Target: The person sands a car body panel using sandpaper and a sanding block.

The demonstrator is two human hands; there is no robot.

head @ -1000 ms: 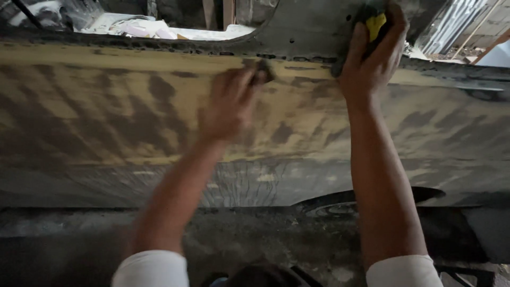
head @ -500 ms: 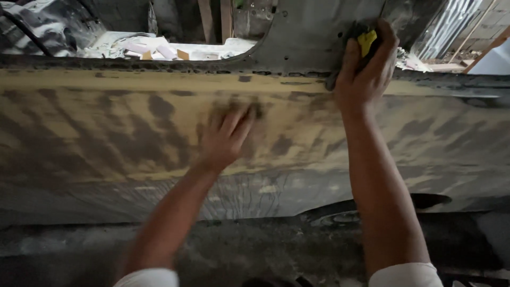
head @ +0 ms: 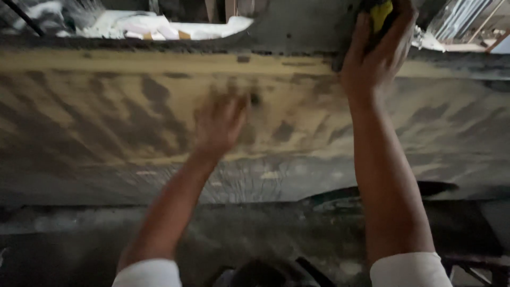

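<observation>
Across the middle of the frame runs a car body panel, coated in patchy yellow filler with dark streaks. Left hand, blurred, lies flat against the filler near centre; whether it grips a small pad, cannot tell. Right hand, upper right, is closed around a yellow sponge and braced on the panel's upper edge, likely for steadying the body. White debris sits beyond the panel, upper left. White sleeves at the bottom.

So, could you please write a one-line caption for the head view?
Left hand rubs the yellow-coated panel while the right hand holds a yellow object at its upper edge.
</observation>
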